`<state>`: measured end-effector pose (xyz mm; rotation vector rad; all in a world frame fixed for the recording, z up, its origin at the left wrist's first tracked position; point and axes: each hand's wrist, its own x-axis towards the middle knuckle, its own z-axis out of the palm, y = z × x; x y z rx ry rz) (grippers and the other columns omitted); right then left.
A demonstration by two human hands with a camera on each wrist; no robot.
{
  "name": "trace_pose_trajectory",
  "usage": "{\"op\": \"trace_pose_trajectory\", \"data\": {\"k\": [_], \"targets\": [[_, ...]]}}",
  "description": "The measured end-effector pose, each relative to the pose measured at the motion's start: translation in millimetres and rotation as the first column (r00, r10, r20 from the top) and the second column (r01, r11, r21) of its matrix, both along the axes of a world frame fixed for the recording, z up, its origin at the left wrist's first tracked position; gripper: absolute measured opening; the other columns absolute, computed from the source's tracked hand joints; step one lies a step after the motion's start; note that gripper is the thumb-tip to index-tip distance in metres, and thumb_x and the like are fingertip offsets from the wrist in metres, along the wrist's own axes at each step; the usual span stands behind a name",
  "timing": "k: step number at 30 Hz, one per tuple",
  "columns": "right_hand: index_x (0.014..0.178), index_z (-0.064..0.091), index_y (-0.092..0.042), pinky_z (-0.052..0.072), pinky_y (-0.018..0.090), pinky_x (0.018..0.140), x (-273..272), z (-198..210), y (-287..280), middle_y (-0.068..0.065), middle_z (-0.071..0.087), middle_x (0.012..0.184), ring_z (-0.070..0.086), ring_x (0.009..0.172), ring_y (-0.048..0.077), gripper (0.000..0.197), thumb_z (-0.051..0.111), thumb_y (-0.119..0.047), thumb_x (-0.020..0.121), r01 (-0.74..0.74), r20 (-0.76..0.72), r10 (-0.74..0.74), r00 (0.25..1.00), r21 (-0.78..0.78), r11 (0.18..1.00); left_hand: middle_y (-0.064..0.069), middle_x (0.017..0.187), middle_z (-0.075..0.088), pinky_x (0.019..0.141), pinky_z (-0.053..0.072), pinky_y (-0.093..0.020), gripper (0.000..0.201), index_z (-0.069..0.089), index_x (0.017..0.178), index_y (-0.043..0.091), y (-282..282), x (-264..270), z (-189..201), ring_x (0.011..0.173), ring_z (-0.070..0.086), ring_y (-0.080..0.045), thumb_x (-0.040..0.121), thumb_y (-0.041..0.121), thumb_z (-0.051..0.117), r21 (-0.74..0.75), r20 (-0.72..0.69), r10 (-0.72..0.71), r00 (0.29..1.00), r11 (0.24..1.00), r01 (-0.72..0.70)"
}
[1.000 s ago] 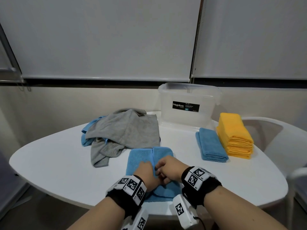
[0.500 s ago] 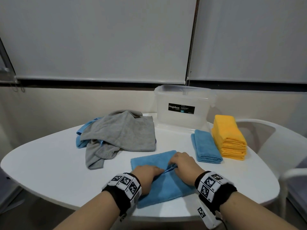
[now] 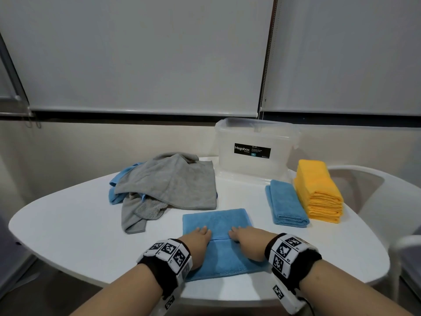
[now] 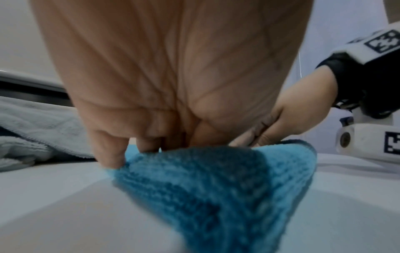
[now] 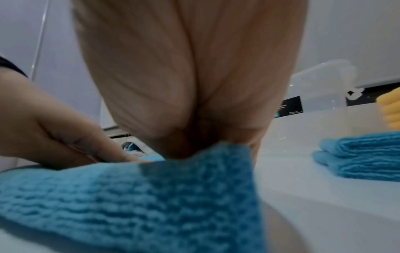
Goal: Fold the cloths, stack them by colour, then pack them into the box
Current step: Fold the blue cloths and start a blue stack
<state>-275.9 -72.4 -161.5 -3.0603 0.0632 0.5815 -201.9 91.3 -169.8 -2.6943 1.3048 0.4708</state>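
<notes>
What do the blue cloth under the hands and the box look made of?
Blue cloth: probably microfibre terry; the wrist views show a looped, fuzzy, matte pile. Box: probably clear plastic, translucent and slightly glossy, with a printed label.

My blue cloth (image 3: 216, 226) lay flat, half-folded; folded blue (image 3: 287, 205) and yellow stacks (image 3: 317, 190) sat beside the clear box (image 3: 252, 169); grey pile (image 3: 168, 181) waited.

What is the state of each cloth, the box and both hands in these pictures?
Blue cloth: partly folded, flat under both hands.
Left hand: fingers straight, pressing it.
Right hand: fingers straight, pressing it.
Folded blue cloth: folded, beside the yellow stack.
Yellow stack: folded, stacked.
Grey cloth: unfolded, crumpled.
Box: upright; contents unclear.
</notes>
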Motion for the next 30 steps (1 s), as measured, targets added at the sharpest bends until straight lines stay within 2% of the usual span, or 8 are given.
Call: {"op": "trace_pose_trajectory", "data": {"k": [5, 9, 12, 14, 16, 18, 21, 30], "targets": [[0.144, 0.026, -0.001, 0.029, 0.034, 0.107, -7.4, 1.9, -9.8, 0.014, 0.028, 0.149, 0.034, 0.135, 0.029, 0.05, 0.035, 0.003, 0.095, 0.021, -0.047, -0.023, 0.999, -0.042, 0.999, -0.013, 0.159, -0.011, 0.119, 0.004, -0.033, 0.063, -0.007, 0.151, 0.003, 14.5, 6.8, -11.7, 0.148, -0.004, -0.027, 0.102, 0.013, 0.031, 0.026, -0.033, 0.028, 0.999, 0.999, -0.027], [0.142, 0.032, -0.004, 0.033, 0.035, 0.105, -7.5, 4.0, -17.5, 0.013, 0.031, 0.149, 0.038, 0.132, 0.03, 0.049, 0.038, 0.002, 0.094, 0.027, -0.06, -0.029, 0.998, -0.045, 0.999, -0.014, 0.159, -0.011, 0.119, 0.01, -0.035, 0.072, -0.008, 0.15, 0.002, 24.7, 16.2, -8.9, 0.148, 0.0, -0.025, 0.099, 0.013, 0.041, 0.046, -0.044, 0.089, 0.995, 0.995, -0.086], [0.103, 0.06, -0.015, 0.041, 0.022, 0.067, -2.1, 11.2, -17.3, 0.005, 0.057, 0.094, 0.052, 0.096, 0.028, 0.028, 0.038, -0.002, 0.091, 0.089, 0.124, -0.091, 0.988, 0.021, 0.996, -0.018, 0.157, 0.01, 0.115, 0.024, -0.037, 0.078, 0.008, 0.149, -0.002, 25.9, 25.0, 4.0, 0.142, 0.024, -0.028, 0.089, 0.014, 0.057, 0.047, -0.006, 0.173, 0.985, 0.984, -0.173], [0.097, 0.06, -0.015, 0.04, 0.029, 0.064, 5.6, 16.5, -12.4, 0.001, 0.055, 0.08, 0.052, 0.086, 0.027, 0.028, 0.036, -0.003, 0.091, 0.126, 0.329, -0.138, 0.934, 0.055, 0.99, -0.017, 0.155, 0.016, 0.113, 0.026, -0.039, 0.065, 0.015, 0.147, 0.0, 22.5, 28.9, 14.0, 0.139, 0.029, -0.03, 0.094, 0.019, 0.049, -0.023, 0.007, 0.2, 0.98, 0.98, -0.199], [0.125, 0.052, -0.007, 0.045, 0.036, 0.092, 19.2, 13.3, -7.3, 0.011, 0.06, 0.119, 0.055, 0.11, 0.031, 0.037, 0.035, -0.003, 0.093, 0.1, 0.396, -0.131, 0.909, 0.099, 0.99, -0.015, 0.159, 0.003, 0.117, 0.018, -0.038, 0.065, 0.006, 0.15, 0.001, 14.3, 28.6, 20.0, 0.145, 0.016, -0.028, 0.1, 0.027, 0.037, -0.096, -0.012, 0.191, 0.982, 0.977, -0.191], [0.147, 0.025, -0.002, 0.024, 0.037, 0.115, 32.9, 7.1, 5.0, 0.016, 0.025, 0.155, 0.027, 0.141, 0.031, 0.05, 0.034, -0.007, 0.098, 0.09, 0.261, -0.119, 0.958, 0.12, 0.989, -0.011, 0.16, -0.008, 0.12, 0.011, -0.039, 0.07, -0.003, 0.152, 0.005, 1.2, 25.8, 17.9, 0.148, 0.001, -0.025, 0.101, 0.036, 0.033, -0.101, -0.006, 0.164, 0.986, 0.981, -0.164], [0.151, 0.0, 0.0, 0.006, 0.036, 0.119, 47.2, 0.4, 19.2, 0.015, -0.003, 0.16, -0.001, 0.148, 0.027, 0.068, 0.039, -0.027, 0.101, 0.141, 0.035, -0.146, 0.989, 0.114, 0.983, -0.01, 0.16, -0.012, 0.12, 0.008, -0.042, 0.072, -0.006, 0.152, 0.005, -20.0, 25.3, 0.7, 0.148, -0.005, -0.027, 0.101, 0.04, 0.032, -0.01, -0.008, 0.146, 0.989, 0.989, -0.146], [0.15, -0.007, 0.003, 0.006, 0.04, 0.119, 48.7, -0.7, -8.2, 0.019, -0.011, 0.158, -0.007, 0.147, 0.029, 0.085, 0.041, -0.044, 0.098, 0.278, -0.122, -0.267, 0.956, 0.083, 0.957, -0.006, 0.159, -0.015, 0.12, 0.006, -0.04, 0.074, -0.008, 0.152, 0.008, -19.3, 38.8, -22.0, 0.148, -0.009, -0.022, 0.101, 0.046, 0.029, 0.035, -0.043, 0.182, 0.982, 0.983, -0.181]]}}
